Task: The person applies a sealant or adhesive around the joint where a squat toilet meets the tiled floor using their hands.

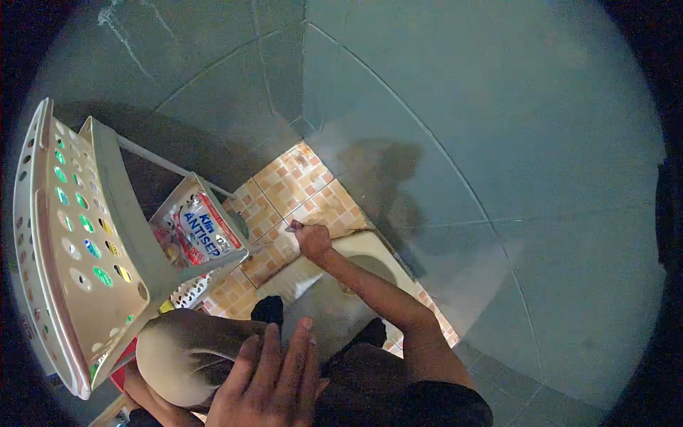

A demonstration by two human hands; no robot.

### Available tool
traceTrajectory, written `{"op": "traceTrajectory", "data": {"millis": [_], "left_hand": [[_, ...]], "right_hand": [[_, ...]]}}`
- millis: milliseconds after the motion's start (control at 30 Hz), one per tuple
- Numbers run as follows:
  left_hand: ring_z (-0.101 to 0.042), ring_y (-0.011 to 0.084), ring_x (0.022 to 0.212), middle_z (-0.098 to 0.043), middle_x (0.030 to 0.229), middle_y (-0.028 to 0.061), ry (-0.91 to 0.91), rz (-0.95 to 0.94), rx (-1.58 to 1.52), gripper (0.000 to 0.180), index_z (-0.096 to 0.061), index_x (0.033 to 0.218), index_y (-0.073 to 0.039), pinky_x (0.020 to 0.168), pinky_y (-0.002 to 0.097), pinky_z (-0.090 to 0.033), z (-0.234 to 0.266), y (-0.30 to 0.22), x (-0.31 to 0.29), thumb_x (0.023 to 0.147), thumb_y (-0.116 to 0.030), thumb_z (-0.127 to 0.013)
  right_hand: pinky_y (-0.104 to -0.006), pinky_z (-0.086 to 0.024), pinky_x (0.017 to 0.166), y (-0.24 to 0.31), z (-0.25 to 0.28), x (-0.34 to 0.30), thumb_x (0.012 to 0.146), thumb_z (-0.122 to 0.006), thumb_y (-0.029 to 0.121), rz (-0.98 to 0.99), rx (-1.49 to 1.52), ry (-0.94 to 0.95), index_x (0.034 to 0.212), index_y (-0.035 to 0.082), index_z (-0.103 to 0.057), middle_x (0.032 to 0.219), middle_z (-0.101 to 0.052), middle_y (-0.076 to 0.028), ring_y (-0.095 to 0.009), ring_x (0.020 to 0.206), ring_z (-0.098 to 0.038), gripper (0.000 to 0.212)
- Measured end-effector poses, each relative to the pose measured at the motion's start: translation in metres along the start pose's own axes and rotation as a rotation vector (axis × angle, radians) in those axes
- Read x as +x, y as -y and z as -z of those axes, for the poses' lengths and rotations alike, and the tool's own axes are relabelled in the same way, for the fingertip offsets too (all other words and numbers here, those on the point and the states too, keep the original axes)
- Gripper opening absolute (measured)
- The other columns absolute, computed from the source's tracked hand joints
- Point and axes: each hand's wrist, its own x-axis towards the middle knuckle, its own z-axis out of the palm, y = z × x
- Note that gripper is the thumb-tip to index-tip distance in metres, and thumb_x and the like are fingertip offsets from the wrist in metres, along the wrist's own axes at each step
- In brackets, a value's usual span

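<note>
My right hand (313, 242) reaches out over the orange-and-cream mosaic tiles, just above the edge of a cream squat toilet pan (380, 250). Its fingers are closed, and a small pinkish-brown bit shows at their tips, too small to name. My right forearm passes over the pan and partly hides it. Close to the camera, my left hand (267, 377) is raised with its fingers stretched out, holding nothing. Behind it is my bent knee (174, 352) in light cloth. Two dark-covered feet (267, 311) show by the pan.
At left stands a cream plastic rack (128, 220) with a perforated basket (78, 242). On its lower shelf lies a red, white and blue pouch (206, 231). Grey-green walls (484, 107) meet in a corner beyond the tiled step (295, 178). Something red (124, 366) is beneath the rack.
</note>
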Motion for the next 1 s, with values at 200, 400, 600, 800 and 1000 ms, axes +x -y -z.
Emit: {"op": "traceTrajectory", "data": {"millis": [200, 400, 600, 800, 1000], "left_hand": [[-0.051, 0.0348, 0.128, -0.05, 0.143, 0.0183, 0.047, 0.024, -0.037, 0.046, -0.059, 0.128, 0.004, 0.105, 0.0442, -0.041, 0.003, 0.0, -0.003, 0.089, -0.019, -0.065], [-0.05, 0.0343, 0.127, -0.048, 0.145, 0.0187, 0.106, -0.014, 0.095, 0.046, -0.059, 0.128, 0.005, 0.103, 0.0433, -0.041, 0.011, 0.004, 0.001, 0.089, -0.019, -0.063], [-0.051, 0.0344, 0.126, -0.047, 0.146, 0.0191, 0.026, 0.037, 0.02, 0.047, -0.058, 0.128, 0.005, 0.102, 0.0438, -0.042, 0.001, 0.0, 0.0, 0.088, -0.018, -0.063], [-0.052, 0.0321, 0.125, -0.047, 0.147, 0.0165, 0.05, 0.088, 0.015, 0.051, -0.056, 0.131, 0.005, 0.101, 0.0423, -0.042, 0.002, -0.005, -0.004, 0.086, -0.018, -0.064], [-0.051, 0.0313, 0.126, -0.047, 0.147, 0.0147, 0.084, 0.115, 0.053, 0.055, -0.052, 0.136, 0.003, 0.101, 0.0408, -0.043, 0.006, 0.001, 0.004, 0.087, -0.018, -0.064]], "right_hand": [[-0.0407, -0.057, 0.057, -0.051, 0.019, 0.0, 0.082, -0.063, 0.016, -0.115, -0.15, -0.121, 0.086, 0.01, -0.074, 0.084, -0.073, -0.009, -0.026, 0.07, -0.072, 0.013], [-0.0392, -0.056, 0.058, -0.056, 0.027, 0.012, 0.079, -0.064, 0.016, -0.274, -0.172, -0.068, 0.082, 0.009, -0.075, 0.078, -0.072, -0.009, -0.025, 0.067, -0.072, 0.013], [-0.0434, -0.058, 0.062, 0.026, -0.008, 0.026, 0.083, -0.061, 0.021, 0.141, -0.048, -0.018, 0.083, 0.012, -0.076, 0.077, -0.073, -0.01, -0.027, 0.071, -0.073, 0.017], [-0.0391, -0.055, 0.061, 0.021, -0.003, 0.074, 0.086, -0.06, 0.028, 0.206, -0.138, 0.045, 0.078, 0.012, -0.075, 0.073, -0.072, -0.006, -0.022, 0.076, -0.072, 0.023], [-0.0444, -0.055, 0.061, -0.01, 0.005, 0.119, 0.093, -0.048, 0.018, -0.069, -0.071, -0.227, 0.117, 0.014, -0.067, 0.085, -0.072, -0.013, -0.03, 0.074, -0.071, 0.031]]}}
